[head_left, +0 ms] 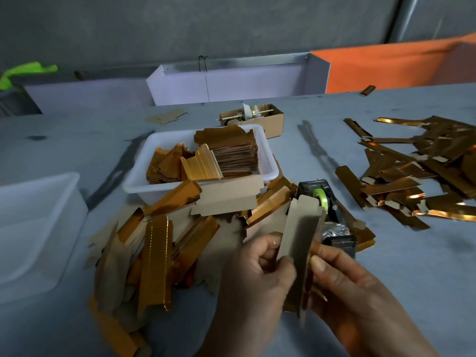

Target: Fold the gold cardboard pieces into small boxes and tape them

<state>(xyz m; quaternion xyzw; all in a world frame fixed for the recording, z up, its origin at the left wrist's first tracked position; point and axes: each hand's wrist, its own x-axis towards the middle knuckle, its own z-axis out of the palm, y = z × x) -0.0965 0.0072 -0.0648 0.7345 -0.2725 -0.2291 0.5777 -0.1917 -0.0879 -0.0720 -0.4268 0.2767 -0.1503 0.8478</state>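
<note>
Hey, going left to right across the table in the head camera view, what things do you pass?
Empty translucent tub → loose pile of gold cardboard pieces → piece held up in both hands, left hand and right hand → tape dispenser just behind it → scattered gold strips.

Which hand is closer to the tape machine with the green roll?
Right. The right hand sits just below the tape dispenser, its fingers pinching the cardboard piece. The left hand grips the same piece farther left of it.
</note>
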